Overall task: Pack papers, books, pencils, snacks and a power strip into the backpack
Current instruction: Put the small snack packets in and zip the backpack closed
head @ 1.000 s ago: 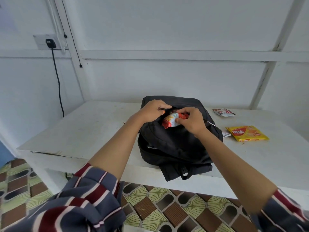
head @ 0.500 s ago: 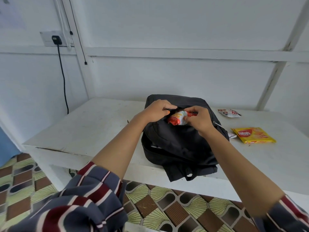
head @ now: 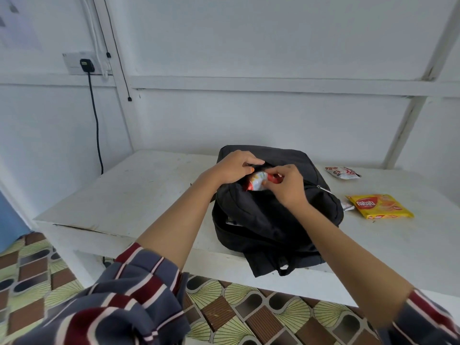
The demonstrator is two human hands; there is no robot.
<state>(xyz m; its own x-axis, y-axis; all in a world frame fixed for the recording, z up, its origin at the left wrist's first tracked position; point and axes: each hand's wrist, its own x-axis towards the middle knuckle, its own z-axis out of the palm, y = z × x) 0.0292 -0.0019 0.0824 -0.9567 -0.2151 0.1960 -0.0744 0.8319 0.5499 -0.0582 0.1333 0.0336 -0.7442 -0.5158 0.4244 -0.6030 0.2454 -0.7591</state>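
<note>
A black backpack [head: 273, 220] lies on the white table [head: 139, 195]. My left hand [head: 234, 166] grips the upper edge of its open pocket. My right hand [head: 286, 185] pinches a red and white snack packet [head: 256, 184] that sticks halfway out of that pocket. A yellow biscuit pack [head: 379, 206] lies on the table right of the bag, with a small white packet [head: 347, 207] partly tucked under the bag beside it. Another red and white snack packet [head: 342, 172] lies farther back.
A black cable [head: 95, 120] hangs from a wall socket [head: 82, 63] at the left, down behind the table. White walls stand close behind the table. The floor below has patterned tiles [head: 236, 319].
Both hands stay at the pocket opening. The snack packet has shifted slightly in my right hand's fingers, still half out of the bag. The view moved a little.
</note>
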